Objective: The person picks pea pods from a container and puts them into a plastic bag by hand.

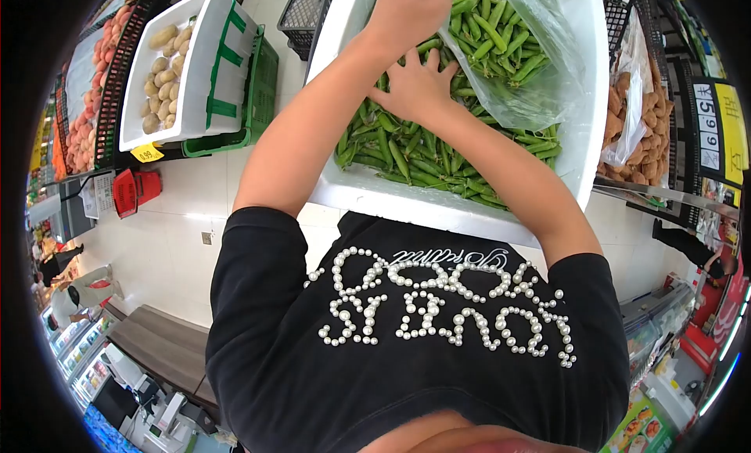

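Note:
My left hand (411, 8) is at the top edge of the view, partly cut off, its fingers curled closed at the edge of a clear plastic bag (567, 81). Green pea pods (501, 38) lie inside the bag, which rests over the right part of a white foam box (588, 152). Below my left hand, my right hand (418, 84) lies on the loose pea pods (407, 156) in the box, palm down with fingers spread. My forearms converge over the box, and the left one hides part of its left side.
A white foam box of potatoes (164, 89) stands at the left, beside a green crate (262, 85). Brown tubers (653, 132) lie at the right under a plastic bag. A red basket (134, 193) sits on the floor, and black crates (301, 19) stand behind.

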A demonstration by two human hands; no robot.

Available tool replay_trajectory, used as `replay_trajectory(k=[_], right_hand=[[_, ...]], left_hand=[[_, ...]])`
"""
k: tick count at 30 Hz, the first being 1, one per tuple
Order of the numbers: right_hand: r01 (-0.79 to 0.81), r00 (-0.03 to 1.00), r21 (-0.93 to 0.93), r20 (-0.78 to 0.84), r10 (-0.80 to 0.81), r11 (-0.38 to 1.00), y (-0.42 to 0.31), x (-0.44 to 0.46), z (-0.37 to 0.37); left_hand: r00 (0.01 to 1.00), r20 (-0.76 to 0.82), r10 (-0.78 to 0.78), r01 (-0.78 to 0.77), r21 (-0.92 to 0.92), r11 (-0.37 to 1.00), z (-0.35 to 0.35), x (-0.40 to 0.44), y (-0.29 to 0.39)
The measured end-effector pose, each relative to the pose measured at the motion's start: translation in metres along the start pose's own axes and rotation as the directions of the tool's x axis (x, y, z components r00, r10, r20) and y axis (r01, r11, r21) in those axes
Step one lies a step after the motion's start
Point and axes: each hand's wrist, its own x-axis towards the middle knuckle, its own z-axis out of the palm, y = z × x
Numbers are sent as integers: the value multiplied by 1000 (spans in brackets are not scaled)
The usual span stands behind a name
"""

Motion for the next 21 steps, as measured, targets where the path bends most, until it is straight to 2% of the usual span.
replay_trajectory(k=[2,6,9,11,14,16,20,21], right_hand=[[54,982,54,179,-63,997,0,-9,-17],[98,957,111,262,-124,989,-8,-35,-26],[146,948,182,257,-190,972,-2,-41,-18],[118,953,210,250,-170,971,-3,-40,-18],[78,968,195,222,-121,978,-9,-41,-18],[75,975,176,195,-110,981,-9,-42,-17],[63,971,286,202,-125,956,3,-38,-18],[61,971,309,203,-129,949,6,-38,-21]], left_hand=[[1000,14,-7,7,14,1000,-2,1,7],[999,30,-28,29,-15,999,-3,1,6],[999,27,-33,34,-20,999,-3,0,5],[998,35,-56,57,-26,998,-3,0,6],[1000,-9,22,-22,-29,999,0,0,2],[1000,3,-1,1,-17,1000,-1,-1,2],[992,59,-109,111,-20,994,-8,-1,12],[996,47,-80,82,-31,996,-8,-1,11]])
